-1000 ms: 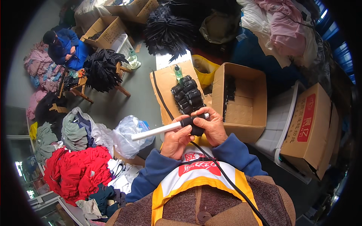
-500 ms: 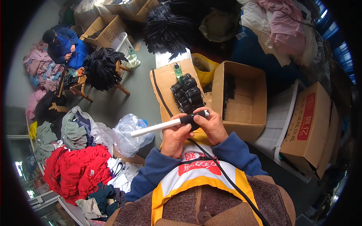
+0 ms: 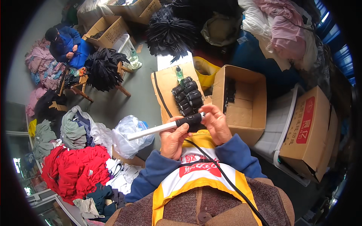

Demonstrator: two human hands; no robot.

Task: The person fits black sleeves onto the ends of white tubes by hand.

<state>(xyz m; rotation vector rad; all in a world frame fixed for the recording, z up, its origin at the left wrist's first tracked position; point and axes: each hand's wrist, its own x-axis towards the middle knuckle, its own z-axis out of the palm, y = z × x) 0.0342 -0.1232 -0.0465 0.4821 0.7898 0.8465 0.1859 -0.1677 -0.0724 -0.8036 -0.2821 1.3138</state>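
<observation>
The left hand is gripping the straight white tube and black sleeve before the apron; the right hand is curling at the tube's right end, its hold unclear. Steady support and light fingertips are probably serving the soft-looking sleeve best. Farther off, rounded black rolls are lying on cardboard.
</observation>
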